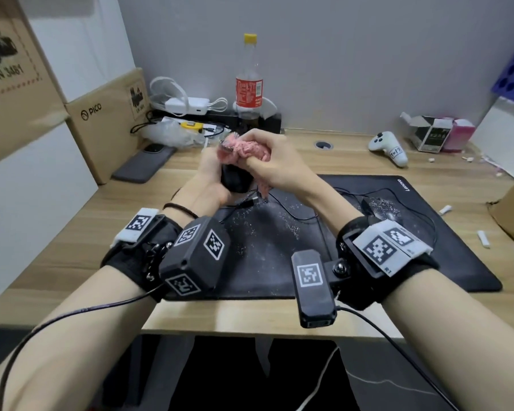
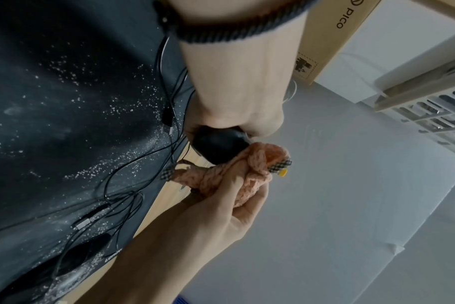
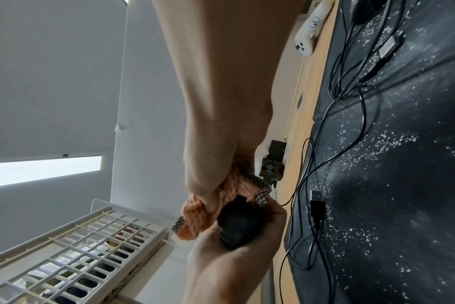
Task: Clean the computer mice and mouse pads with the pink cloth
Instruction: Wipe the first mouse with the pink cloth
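Note:
My left hand (image 1: pixel 211 176) grips a black computer mouse (image 1: pixel 236 180) lifted above the desk; the same mouse (image 2: pixel 218 147) shows in the left wrist view and again as a dark mouse (image 3: pixel 238 224) in the right wrist view. My right hand (image 1: pixel 275 161) holds the bunched pink cloth (image 1: pixel 244 149) and presses it on the mouse's top end. The pink cloth (image 2: pixel 237 176) has a checked trim. A second black mouse (image 1: pixel 379 210) lies on the right black mouse pad (image 1: pixel 428 256), dusted with white crumbs. The left mouse pad (image 1: pixel 258 247) is also speckled with crumbs.
Mouse cables (image 1: pixel 294 209) trail across the pads. A cola bottle (image 1: pixel 249 81) stands behind my hands. A white controller (image 1: pixel 387 146), small boxes (image 1: pixel 433 132), a phone (image 1: pixel 144 163), chargers and cardboard boxes (image 1: pixel 110 114) line the desk's back and left.

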### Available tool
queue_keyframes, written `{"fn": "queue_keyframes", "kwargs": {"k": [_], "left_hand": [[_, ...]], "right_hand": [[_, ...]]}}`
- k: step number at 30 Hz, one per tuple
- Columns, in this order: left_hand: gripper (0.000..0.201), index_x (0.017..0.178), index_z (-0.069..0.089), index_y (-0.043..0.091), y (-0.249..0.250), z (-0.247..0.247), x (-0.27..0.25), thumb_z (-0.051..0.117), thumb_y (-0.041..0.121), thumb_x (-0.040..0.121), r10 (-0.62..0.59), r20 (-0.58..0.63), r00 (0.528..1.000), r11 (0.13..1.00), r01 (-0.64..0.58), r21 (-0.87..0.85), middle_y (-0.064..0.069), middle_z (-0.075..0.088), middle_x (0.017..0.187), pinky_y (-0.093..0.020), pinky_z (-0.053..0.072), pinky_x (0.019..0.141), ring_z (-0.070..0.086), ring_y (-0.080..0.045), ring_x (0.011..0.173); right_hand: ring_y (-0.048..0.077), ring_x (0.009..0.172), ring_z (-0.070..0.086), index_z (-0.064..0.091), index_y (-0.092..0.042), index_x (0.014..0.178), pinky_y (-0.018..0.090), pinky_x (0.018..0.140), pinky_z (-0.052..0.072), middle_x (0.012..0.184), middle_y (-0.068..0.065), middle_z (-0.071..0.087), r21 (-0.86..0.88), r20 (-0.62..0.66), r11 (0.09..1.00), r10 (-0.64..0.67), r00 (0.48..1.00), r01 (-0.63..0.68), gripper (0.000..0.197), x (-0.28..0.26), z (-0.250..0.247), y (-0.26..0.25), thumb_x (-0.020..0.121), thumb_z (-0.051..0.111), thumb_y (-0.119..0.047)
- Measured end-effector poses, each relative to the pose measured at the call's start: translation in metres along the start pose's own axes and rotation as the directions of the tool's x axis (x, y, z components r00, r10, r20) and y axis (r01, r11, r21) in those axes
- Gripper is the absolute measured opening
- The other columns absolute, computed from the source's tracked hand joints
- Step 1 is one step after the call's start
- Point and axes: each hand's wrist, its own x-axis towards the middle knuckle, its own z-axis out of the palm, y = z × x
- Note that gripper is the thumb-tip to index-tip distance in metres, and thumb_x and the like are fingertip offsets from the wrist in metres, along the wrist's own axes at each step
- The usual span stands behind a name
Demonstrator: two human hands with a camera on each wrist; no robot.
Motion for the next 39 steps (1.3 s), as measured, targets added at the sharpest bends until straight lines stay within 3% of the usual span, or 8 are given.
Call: {"fn": "queue_keyframes", "kwargs": {"k": [9, 15, 19, 22, 28, 32, 35, 39], "left_hand": [[0.029, 0.074, 0.060, 0.014, 0.005, 0.003, -0.013, 0.045, 0.031, 0.091, -0.011, -0.009, 1.000, 0.989, 0.013, 0.146, -0.004, 0.064, 0.060, -0.022, 0.051, 0.053, 0.061, -0.020, 0.049], [0.043, 0.051, 0.062, 0.010, 0.017, -0.001, -0.003, 0.044, 0.029, 0.085, -0.014, -0.158, 0.987, 0.999, 0.019, 0.029, -0.007, 0.063, 0.056, -0.023, 0.054, 0.052, 0.063, -0.022, 0.047], [0.031, 0.078, 0.064, 0.011, 0.011, 0.005, -0.009, 0.044, 0.030, 0.092, 0.005, 0.002, 1.000, 0.992, -0.006, 0.123, -0.008, 0.066, 0.072, -0.029, 0.055, 0.058, 0.064, -0.023, 0.060], [0.033, 0.075, 0.062, 0.011, 0.011, 0.010, -0.012, 0.043, 0.030, 0.093, 0.030, 0.010, 1.000, 0.985, -0.031, 0.168, -0.006, 0.064, 0.065, -0.027, 0.050, 0.058, 0.060, -0.021, 0.057], [0.038, 0.069, 0.060, 0.008, 0.017, 0.010, -0.006, 0.036, 0.027, 0.093, 0.021, -0.145, 0.989, 1.000, -0.019, 0.019, -0.012, 0.065, 0.057, -0.027, 0.054, 0.057, 0.064, -0.025, 0.050], [0.032, 0.079, 0.061, 0.010, 0.007, 0.013, -0.010, 0.040, 0.028, 0.094, 0.015, -0.056, 0.998, 0.995, -0.010, 0.102, -0.010, 0.066, 0.066, -0.028, 0.053, 0.062, 0.062, -0.024, 0.062], [0.033, 0.081, 0.061, 0.010, 0.006, 0.021, -0.011, 0.039, 0.030, 0.096, 0.045, -0.013, 0.999, 0.990, -0.043, 0.132, -0.009, 0.066, 0.067, -0.030, 0.049, 0.065, 0.059, -0.023, 0.065], [0.030, 0.075, 0.060, 0.012, 0.016, 0.023, -0.004, 0.043, 0.031, 0.091, 0.055, -0.105, 0.993, 0.997, -0.048, 0.063, -0.009, 0.066, 0.066, -0.031, 0.054, 0.065, 0.063, -0.025, 0.064]], "right_hand": [[0.016, 0.090, 0.064, 0.069, -0.019, 0.098, 0.033, 0.082, 0.050, 0.093, -0.006, 0.069, -0.018, -0.240, 0.997, 0.067, 0.968, -0.074, 0.018, 0.020, 0.009, 0.010, 0.084, 0.062, -0.010], [0.001, 0.074, 0.057, 0.066, -0.028, 0.094, 0.020, 0.069, 0.046, 0.081, -0.016, 0.063, -0.041, 0.024, 0.999, -0.007, 1.000, 0.008, 0.022, 0.013, 0.016, -0.003, 0.080, 0.066, -0.010], [-0.001, 0.058, 0.058, 0.068, -0.021, 0.093, 0.015, 0.055, 0.044, 0.084, -0.007, 0.072, 0.051, -0.217, 0.997, 0.063, 0.974, -0.053, 0.012, 0.024, 0.005, 0.003, 0.081, 0.065, -0.020], [-0.007, 0.051, 0.054, 0.065, -0.028, 0.089, 0.012, 0.051, 0.038, 0.074, -0.018, 0.064, -0.007, -0.299, 0.992, 0.122, 0.946, -0.130, 0.012, 0.028, 0.001, 0.005, 0.086, 0.062, -0.017], [-0.008, 0.055, 0.057, 0.067, -0.008, 0.098, 0.009, 0.053, 0.042, 0.067, -0.017, 0.057, 0.013, 0.057, 1.000, -0.017, 0.998, 0.017, 0.020, 0.003, -0.002, -0.014, 0.084, 0.061, 0.005], [-0.004, 0.052, 0.057, 0.068, -0.016, 0.094, 0.009, 0.048, 0.039, 0.065, -0.018, 0.057, 0.020, -0.172, 0.996, 0.087, 0.981, -0.085, 0.017, 0.012, -0.010, -0.005, 0.087, 0.060, -0.002], [0.007, 0.072, 0.059, 0.068, -0.025, 0.091, 0.020, 0.063, 0.042, 0.073, -0.018, 0.060, -0.018, -0.380, 0.984, 0.156, 0.912, -0.176, 0.018, 0.026, -0.009, 0.001, 0.086, 0.059, -0.010], [-0.004, 0.071, 0.057, 0.067, -0.021, 0.096, 0.012, 0.067, 0.040, 0.087, -0.014, 0.062, -0.037, -0.195, 0.999, 0.011, 0.981, -0.018, 0.022, 0.021, 0.003, -0.005, 0.082, 0.058, -0.005]]}}
